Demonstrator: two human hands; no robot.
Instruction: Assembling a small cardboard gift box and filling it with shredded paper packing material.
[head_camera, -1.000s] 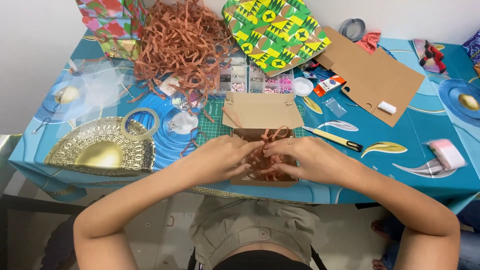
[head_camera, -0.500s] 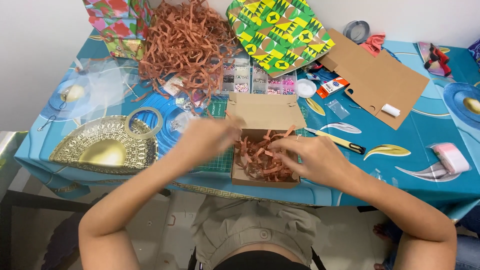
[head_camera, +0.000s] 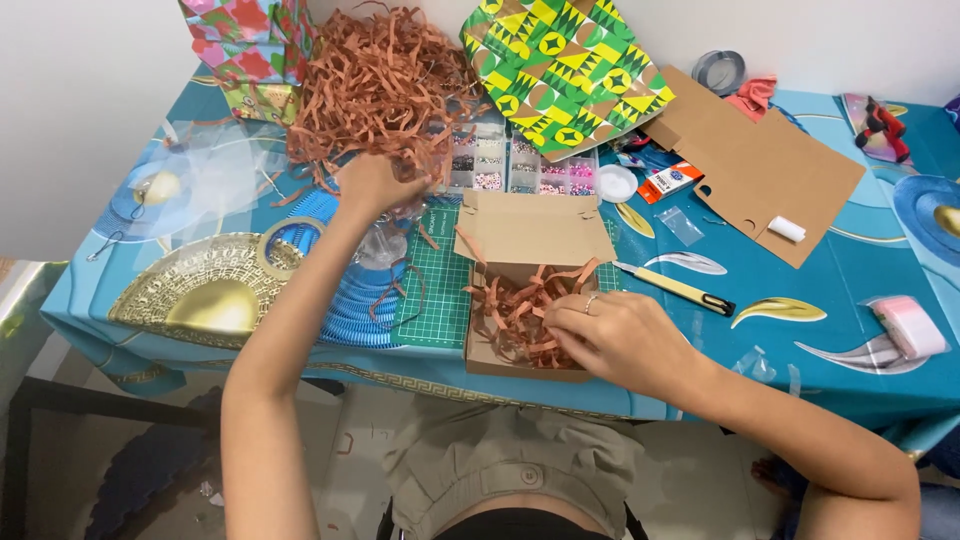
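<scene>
A white wall backs the counter (head_camera: 870, 380) with its blue patterned cloth. The left hand (head_camera: 368, 186) closes on the brown paper shred pile (head_camera: 375, 85) near the far edge, while the right hand (head_camera: 610, 335), fingers curled, presses shreds into the small cardboard box (head_camera: 525, 300) at the near edge. A big pull could drag loose strips over the bead organizer (head_camera: 520, 165), and hard pressing might tip the box off that edge.

Left hand (head_camera: 372, 187) now away at the shredded-paper pile (head_camera: 380, 85).
</scene>
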